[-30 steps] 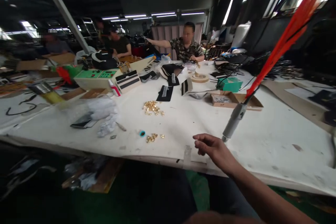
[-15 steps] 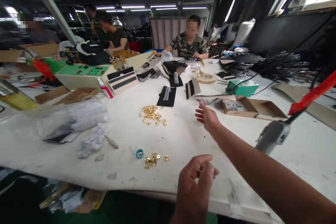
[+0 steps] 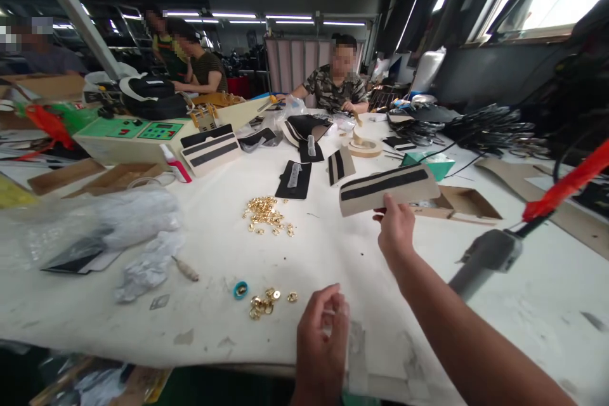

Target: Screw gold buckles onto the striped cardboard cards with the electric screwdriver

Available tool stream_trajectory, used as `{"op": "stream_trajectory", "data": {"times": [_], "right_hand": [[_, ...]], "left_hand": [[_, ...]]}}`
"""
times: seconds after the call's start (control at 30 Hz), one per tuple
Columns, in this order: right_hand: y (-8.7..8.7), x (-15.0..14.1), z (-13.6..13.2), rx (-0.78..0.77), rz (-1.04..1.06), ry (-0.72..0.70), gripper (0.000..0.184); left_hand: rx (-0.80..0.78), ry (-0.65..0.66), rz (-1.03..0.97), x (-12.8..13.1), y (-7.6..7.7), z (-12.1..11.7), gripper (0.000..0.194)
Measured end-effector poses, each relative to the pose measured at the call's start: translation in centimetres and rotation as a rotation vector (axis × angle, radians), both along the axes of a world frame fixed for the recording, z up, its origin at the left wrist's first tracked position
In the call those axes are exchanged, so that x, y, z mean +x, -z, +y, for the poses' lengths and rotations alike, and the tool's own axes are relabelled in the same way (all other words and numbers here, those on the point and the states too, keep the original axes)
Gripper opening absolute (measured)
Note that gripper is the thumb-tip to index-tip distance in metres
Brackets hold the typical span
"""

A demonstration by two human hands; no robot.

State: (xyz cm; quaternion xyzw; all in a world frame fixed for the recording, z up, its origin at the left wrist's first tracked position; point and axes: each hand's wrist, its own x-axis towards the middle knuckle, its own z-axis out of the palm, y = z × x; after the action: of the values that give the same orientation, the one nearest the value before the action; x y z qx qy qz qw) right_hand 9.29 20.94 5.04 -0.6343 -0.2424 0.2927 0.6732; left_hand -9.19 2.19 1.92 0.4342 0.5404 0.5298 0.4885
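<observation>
My right hand [image 3: 398,228] grips the lower edge of a beige panel with a black stripe [image 3: 387,189], thumb on its near face. The panel is raised and tilted, in front of a cardboard box. Above the table's near edge, my left hand [image 3: 323,333] has its fingers loosely curled and apart from the thumb, with nothing plainly held. Left of it lie several gold metal fittings [image 3: 262,304] and a blue ring-shaped holder [image 3: 240,290]. A larger heap of small gold fittings [image 3: 264,210] lies farther back.
A black piece with a clear plastic strip [image 3: 285,188] and a small striped panel [image 3: 339,165] lie mid-table. Plastic bags [image 3: 143,219] and an awl-like tool [image 3: 185,268] are left. A grey tool with red wrapping [image 3: 490,257] stands right. A co-worker [image 3: 337,79] sits opposite.
My right hand has taken hold of the striped beige panel and lifted it off the table by the box. My left hand has shifted slightly left, and its fingers have opened a little. The view has turned slightly.
</observation>
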Motion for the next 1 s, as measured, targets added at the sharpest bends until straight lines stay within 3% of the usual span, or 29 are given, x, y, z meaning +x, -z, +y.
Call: {"op": "stream_trajectory", "data": {"times": [0.13,0.2,0.3,0.43,0.5,0.6,0.7,0.77,0.8,0.87,0.93,1.0], "right_hand": [[-1.1,-1.3,-12.6,-0.077,-0.250,-0.404,0.050],[-1.8,-1.4,-18.2,-0.086,-0.263,-0.606,0.048],[-2.8,-1.5,-24.4,-0.081,-0.309,-0.892,0.039],[-3.5,-2.9,-28.5,0.043,-0.617,-1.197,0.025],[-4.0,-4.0,-29.4,0.090,-0.710,-1.302,0.019],[-5.2,-5.3,-29.9,0.059,-0.746,-1.467,0.026],[-6.3,-5.9,-29.3,-0.018,-0.707,-1.639,0.034],[-6.3,-6.2,-27.8,-0.071,-0.569,-1.689,0.024],[-5.9,-6.5,-26.7,-0.090,-0.486,-1.650,0.018],[-4.5,-7.1,-23.7,-0.099,-0.402,-1.448,0.027],[-2.5,-8.0,-20.3,-0.059,-0.539,-1.175,0.028],[-0.5,-9.0,-17.2,-0.050,-0.760,-1.084,0.024]], "left_hand": [[0.352,-0.198,0.318,-0.7,-1.5,-2.9,0.045],[0.425,-0.173,0.400,-1.2,-2.1,-5.2,0.056],[0.334,-0.035,0.273,-1.2,-2.6,-9.2,0.072],[0.104,0.029,-0.145,-0.3,-2.8,-13.7,0.105],[0.025,-0.021,-0.260,-0.3,-2.9,-14.8,0.103],[-0.084,-0.149,-0.272,-1.5,-2.7,-15.5,0.081],[-0.189,-0.258,-0.283,-3.1,-1.5,-15.6,0.069],[-0.257,-0.356,-0.370,-3.7,-0.2,-15.6,0.064],[-0.279,-0.400,-0.425,-3.9,0.5,-15.5,0.061],[-0.294,-0.452,-0.526,-4.1,1.5,-15.4,0.054],[-0.309,-0.450,-0.574,-4.2,1.9,-15.3,0.049],[-0.336,-0.450,-0.577,-4.4,1.7,-15.3,0.047]]}}
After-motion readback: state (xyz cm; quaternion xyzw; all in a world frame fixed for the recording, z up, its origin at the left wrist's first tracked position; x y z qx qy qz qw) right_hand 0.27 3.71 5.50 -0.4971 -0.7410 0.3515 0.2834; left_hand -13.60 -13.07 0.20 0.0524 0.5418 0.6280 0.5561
